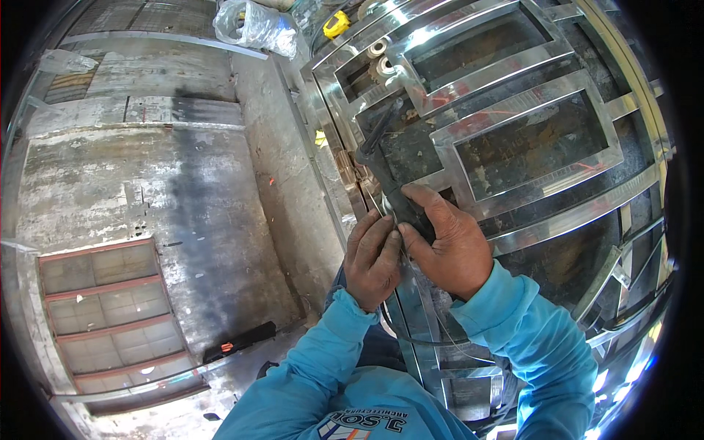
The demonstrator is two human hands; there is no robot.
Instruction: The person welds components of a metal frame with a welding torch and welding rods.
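My right hand (458, 246) is closed round the black handle of a welding torch (391, 187). The torch's head bends near the metal frame's left edge, and a long black cap slants up and away from it. Close beside it, my left hand (372, 260) has its fingers pinched on a thin wire-like rod (372, 196), whose tip points towards the torch head. Under both hands lies a shiny metal frame (440, 143) made of rectangular tube sections. My fingers partly hide the handle and the rod.
Two white rolls (381, 57) sit on the frame's far part, near a yellow tape measure (336, 24). A clear plastic bag (257, 28) lies at the far left. Left is a worn concrete wall with a red-barred window (117, 308). A dark cable (422, 342) runs below my hands.
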